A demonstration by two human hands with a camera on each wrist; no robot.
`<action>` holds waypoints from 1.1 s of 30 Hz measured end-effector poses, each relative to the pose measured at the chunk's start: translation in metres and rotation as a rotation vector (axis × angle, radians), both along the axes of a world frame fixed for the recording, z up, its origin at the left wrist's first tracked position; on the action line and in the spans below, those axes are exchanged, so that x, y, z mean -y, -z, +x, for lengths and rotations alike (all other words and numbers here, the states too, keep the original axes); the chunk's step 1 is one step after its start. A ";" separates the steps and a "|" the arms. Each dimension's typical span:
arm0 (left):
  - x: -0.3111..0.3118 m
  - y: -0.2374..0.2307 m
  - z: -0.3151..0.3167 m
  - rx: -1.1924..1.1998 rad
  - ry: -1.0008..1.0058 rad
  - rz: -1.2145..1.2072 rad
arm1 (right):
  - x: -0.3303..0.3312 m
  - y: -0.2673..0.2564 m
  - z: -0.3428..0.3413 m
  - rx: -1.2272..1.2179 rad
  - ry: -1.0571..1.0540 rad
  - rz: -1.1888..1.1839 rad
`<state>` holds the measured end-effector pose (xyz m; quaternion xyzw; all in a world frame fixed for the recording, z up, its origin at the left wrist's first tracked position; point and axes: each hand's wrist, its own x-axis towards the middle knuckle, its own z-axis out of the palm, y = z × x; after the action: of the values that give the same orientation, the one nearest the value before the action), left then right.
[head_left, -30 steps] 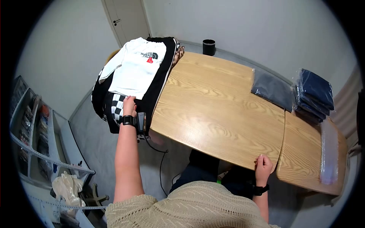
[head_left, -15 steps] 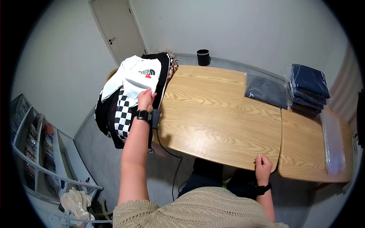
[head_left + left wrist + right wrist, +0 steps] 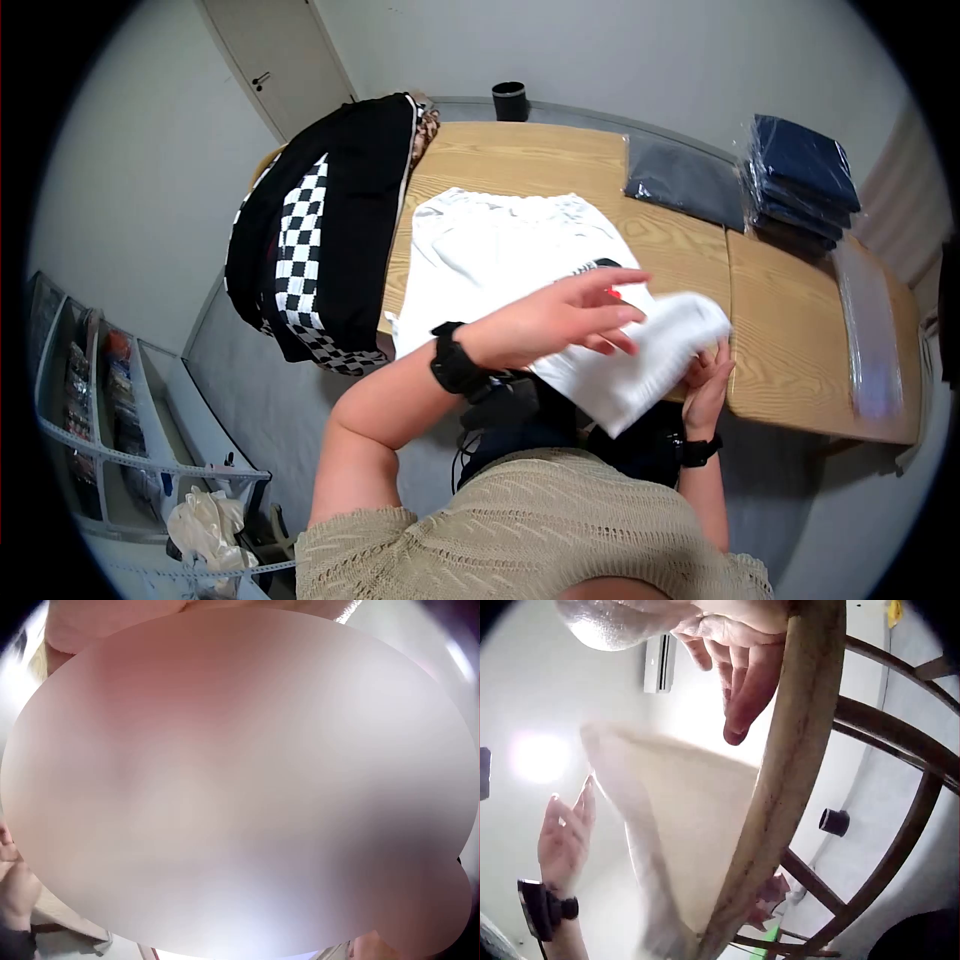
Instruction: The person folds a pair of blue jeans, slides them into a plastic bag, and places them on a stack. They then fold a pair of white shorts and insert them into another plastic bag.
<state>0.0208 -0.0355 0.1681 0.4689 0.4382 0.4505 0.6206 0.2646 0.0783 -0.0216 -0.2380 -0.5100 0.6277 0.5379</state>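
Note:
White trousers (image 3: 500, 250) with a gathered waistband and a dark-and-red print lie over the table's front part. Their lower end is blurred and hangs past the front edge; it shows as pale cloth (image 3: 697, 817) in the right wrist view. Above the trousers, my left hand (image 3: 565, 318) has its fingers spread, partly covering the print. My right hand (image 3: 708, 385) is at the front edge beside the cloth's end. In the right wrist view, the right hand's fingers (image 3: 746, 697) hang loosely at the table edge, apart from the cloth. The left wrist view is mostly blurred out.
Black garments with a checkered panel (image 3: 302, 240) are piled at the table's left end. A bagged dark garment (image 3: 685, 185) and a stack of bagged navy garments (image 3: 800, 165) lie at the back right. Clear plastic bags (image 3: 868, 330) lie at right.
The white trousers have come off the pile at left onto the table in front of me. My left hand has moved right and let them go, while my right hand has stayed near the edge.

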 end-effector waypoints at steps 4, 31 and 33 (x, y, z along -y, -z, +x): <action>-0.006 0.024 -0.057 -0.151 -0.349 0.109 | -0.001 0.009 0.005 -0.046 -0.011 0.008; 0.086 -0.007 -0.096 -0.467 -0.911 0.316 | 0.062 -0.066 -0.069 0.338 -0.470 0.235; 0.135 -0.021 -0.095 -0.596 -1.071 0.357 | 0.075 -0.071 -0.097 0.328 -0.628 0.322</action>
<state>-0.0740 -0.1707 0.1893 0.3863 0.6838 0.6147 0.0731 0.1679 0.0036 0.0497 -0.0801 -0.7292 0.6273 0.2614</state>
